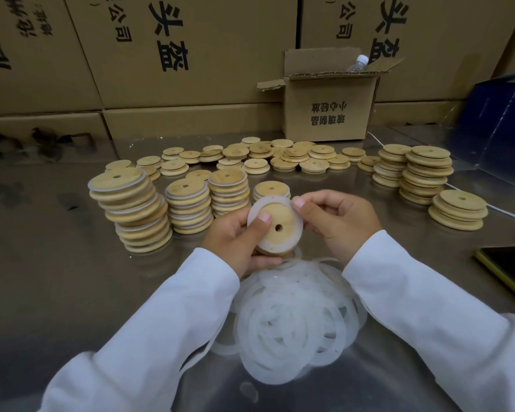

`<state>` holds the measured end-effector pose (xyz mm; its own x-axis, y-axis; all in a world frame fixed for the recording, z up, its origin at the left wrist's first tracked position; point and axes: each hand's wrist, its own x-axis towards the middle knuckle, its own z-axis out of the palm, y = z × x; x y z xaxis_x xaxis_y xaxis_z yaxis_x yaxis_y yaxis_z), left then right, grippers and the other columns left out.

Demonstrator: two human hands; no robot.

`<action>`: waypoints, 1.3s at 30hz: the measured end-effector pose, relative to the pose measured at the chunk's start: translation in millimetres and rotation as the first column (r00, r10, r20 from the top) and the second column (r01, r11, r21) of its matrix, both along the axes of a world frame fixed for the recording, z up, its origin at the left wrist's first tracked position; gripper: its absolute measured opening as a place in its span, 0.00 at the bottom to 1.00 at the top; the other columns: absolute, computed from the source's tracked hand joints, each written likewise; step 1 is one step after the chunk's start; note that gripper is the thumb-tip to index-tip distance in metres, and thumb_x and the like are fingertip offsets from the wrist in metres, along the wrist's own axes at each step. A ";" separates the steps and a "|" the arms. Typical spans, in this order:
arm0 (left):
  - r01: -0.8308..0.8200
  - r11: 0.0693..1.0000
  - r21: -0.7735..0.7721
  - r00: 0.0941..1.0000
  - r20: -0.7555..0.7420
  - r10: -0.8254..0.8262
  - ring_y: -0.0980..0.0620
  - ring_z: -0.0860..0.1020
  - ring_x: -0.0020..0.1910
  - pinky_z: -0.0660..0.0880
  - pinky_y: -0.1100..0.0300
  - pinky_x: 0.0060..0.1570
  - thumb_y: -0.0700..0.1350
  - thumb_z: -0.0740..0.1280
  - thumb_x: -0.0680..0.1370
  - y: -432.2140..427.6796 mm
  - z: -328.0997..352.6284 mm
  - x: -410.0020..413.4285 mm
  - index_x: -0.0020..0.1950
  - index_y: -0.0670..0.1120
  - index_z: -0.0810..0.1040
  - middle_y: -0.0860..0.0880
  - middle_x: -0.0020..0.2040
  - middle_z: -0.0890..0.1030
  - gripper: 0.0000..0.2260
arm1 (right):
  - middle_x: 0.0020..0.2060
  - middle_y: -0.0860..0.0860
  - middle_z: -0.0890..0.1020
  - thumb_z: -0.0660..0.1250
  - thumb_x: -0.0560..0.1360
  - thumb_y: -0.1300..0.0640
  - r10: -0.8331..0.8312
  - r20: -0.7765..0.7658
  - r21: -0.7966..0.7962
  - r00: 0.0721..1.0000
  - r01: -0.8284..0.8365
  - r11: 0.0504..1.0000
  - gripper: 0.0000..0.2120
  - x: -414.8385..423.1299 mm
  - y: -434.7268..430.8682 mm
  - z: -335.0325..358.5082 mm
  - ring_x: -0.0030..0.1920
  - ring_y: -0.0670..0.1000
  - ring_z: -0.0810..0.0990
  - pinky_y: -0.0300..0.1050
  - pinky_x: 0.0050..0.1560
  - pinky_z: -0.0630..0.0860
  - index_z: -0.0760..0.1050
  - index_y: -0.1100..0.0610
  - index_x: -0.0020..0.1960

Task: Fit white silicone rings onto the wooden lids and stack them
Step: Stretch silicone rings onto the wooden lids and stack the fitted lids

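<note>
Head view: small carton point(324, 114) bears upside-down Chinese print; big cartons point(191, 55) show large characters, cut off. Left hand point(235, 236) grips wooden lid point(280, 224), thumb on white ring point(272, 201); right hand point(336, 215) pinches ring's upper edge. Lid held above ring pile point(292, 322) on desk point(57, 278), near ringed stacks point(134, 209). Lid's far face unseen.

Beyond the grip and a little right, an open cardboard box point(324, 114) holds a clear plastic bottle point(358, 63) — printed cartons point(191, 55) wall the back. Right of the grip, a yellow-edged dark screen point(509, 272) lies on the steel table point(57, 278).
</note>
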<state>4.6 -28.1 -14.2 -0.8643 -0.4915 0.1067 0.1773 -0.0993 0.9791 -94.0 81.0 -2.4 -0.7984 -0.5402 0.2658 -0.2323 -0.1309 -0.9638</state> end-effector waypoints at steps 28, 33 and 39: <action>-0.135 0.965 -0.226 0.991 -0.038 0.130 0.51 0.81 0.41 0.80 0.61 0.34 0.39 0.61 0.78 -2.8 -2.2 -2.5 0.45 0.51 0.77 0.46 0.42 0.81 0.08 | 0.36 0.49 0.83 0.72 0.69 0.57 -0.124 -0.088 0.077 0.988 0.131 0.988 0.07 1.1 2.6 3.5 0.36 0.43 0.77 0.33 0.41 0.74 0.80 0.48 0.34; -0.147 0.977 -0.154 0.989 -0.020 0.146 0.52 0.82 0.37 0.79 0.61 0.31 0.40 0.62 0.78 -4.2 -0.3 -1.8 0.44 0.50 0.78 0.50 0.37 0.83 0.08 | 0.34 0.50 0.81 0.72 0.70 0.58 -0.142 -0.093 0.074 0.986 0.149 0.986 0.06 3.5 0.5 2.5 0.33 0.42 0.76 0.29 0.37 0.73 0.79 0.50 0.34; -0.127 0.989 -0.078 0.990 -0.071 0.121 0.49 0.83 0.40 0.80 0.61 0.32 0.41 0.62 0.78 -3.8 3.3 0.1 0.47 0.48 0.79 0.47 0.42 0.83 0.07 | 0.35 0.52 0.82 0.71 0.71 0.57 -0.098 -0.059 0.087 0.993 0.103 0.991 0.06 4.2 -0.7 5.0 0.36 0.46 0.77 0.30 0.37 0.73 0.79 0.51 0.35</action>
